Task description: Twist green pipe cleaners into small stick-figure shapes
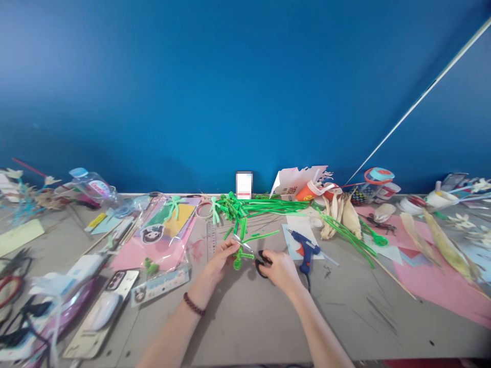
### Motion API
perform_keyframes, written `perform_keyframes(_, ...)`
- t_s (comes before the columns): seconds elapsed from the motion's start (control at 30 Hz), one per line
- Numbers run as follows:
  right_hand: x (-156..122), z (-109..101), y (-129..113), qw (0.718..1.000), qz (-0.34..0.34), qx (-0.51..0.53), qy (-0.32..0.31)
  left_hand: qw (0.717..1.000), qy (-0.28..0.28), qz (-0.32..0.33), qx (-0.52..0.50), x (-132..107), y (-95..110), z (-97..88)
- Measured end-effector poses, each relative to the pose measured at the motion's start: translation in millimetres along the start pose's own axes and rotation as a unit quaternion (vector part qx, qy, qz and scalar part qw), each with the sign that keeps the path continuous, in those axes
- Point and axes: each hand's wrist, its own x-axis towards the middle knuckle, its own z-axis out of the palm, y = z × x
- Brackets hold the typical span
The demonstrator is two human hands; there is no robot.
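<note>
1. Midway along the tabletop (pixel 245 327), between its near and far edges: both hands at work, close together.
2. Left hand (pixel 218 260) was pinching a green fuzzy piece (pixel 237 263), fingertips narrow on it. Piece had a curled end toward the near edge.
3. Right hand (pixel 282 271) was holding scissors (pixel 247 248) by the black handles. Blades pointed toward the far-left corner, at the green fuzzy piece; couldn't tell if they touched it.
4. Dark beaded bracelet (pixel 194 304) was on the left wrist.
5. Toward the far edge, beyond the hands: a heap of green fuzzy bits (pixel 231 208), with long green stems (pixel 276 206) running from it toward the right edge.
6. Upright behind the heap, middle of the far edge: a lit screen (pixel 244 186).
7. Just left of the left hand: a clear ruler (pixel 211 243), lying roughly near-to-far. Tape roll (pixel 203 208) sat near its far end.
8. Right of the right hand: a blue glue gun (pixel 307 250), nozzle toward the far edge.
9. Toward the near-left corner: a phone (pixel 86 340) with a white mouse (pixel 103 310) resting on it.
10. Far edge, right of middle: red paper cups (pixel 308 190) on their side. Dried husks (pixel 350 217) lay nearer, beside a second bunch of green stems.
11. Along the right edge: pink sheet (pixel 441 291), partly covered by more husks.
</note>
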Motion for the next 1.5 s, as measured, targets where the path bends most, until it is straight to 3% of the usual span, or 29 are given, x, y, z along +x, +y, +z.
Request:
perform_keyframes(0.47, -1, -2, -1, 0.999, -0.005, -0.02, -0.047, 1.0, -0.02, -0.009, -0.021, 1, -5, 0.8)
perform_keyframes(0.97, -3, 0, -10, 1.0, 0.004, 0.022, -0.011, 1.0, 0.005, -0.026, 0.003, 3, -10, -0.1)
perform_keyframes(1.37, -3, 3, -7, 0.999, 0.007, 0.029, -0.022, 0.999, -0.012, -0.038, -0.007, 3, -11, 0.0)
perform_keyframes(1.5, -3, 8, -10, 0.996, 0.004, 0.089, -0.013, 0.999, -0.023, -0.029, -0.01, 3, -12, 0.1)
